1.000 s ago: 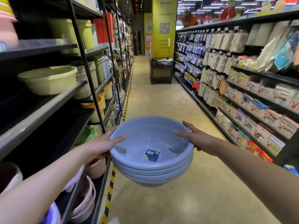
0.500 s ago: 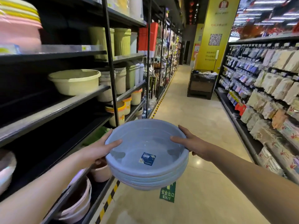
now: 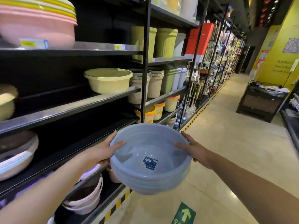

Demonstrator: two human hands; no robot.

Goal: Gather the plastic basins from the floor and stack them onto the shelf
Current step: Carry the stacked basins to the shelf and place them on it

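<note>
You are holding a nested stack of round blue plastic basins [image 3: 150,160] in the air beside the dark metal shelf [image 3: 71,109], your left hand [image 3: 98,153] and right hand [image 3: 192,150] clamping opposite rims. It is probably light, stiff and smooth-sided, so rim grips suit best.

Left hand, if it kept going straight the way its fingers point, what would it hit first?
The left hand points up and rightward across the stack of blue basins it holds, so it would likely meet the basin's inside first.
</note>
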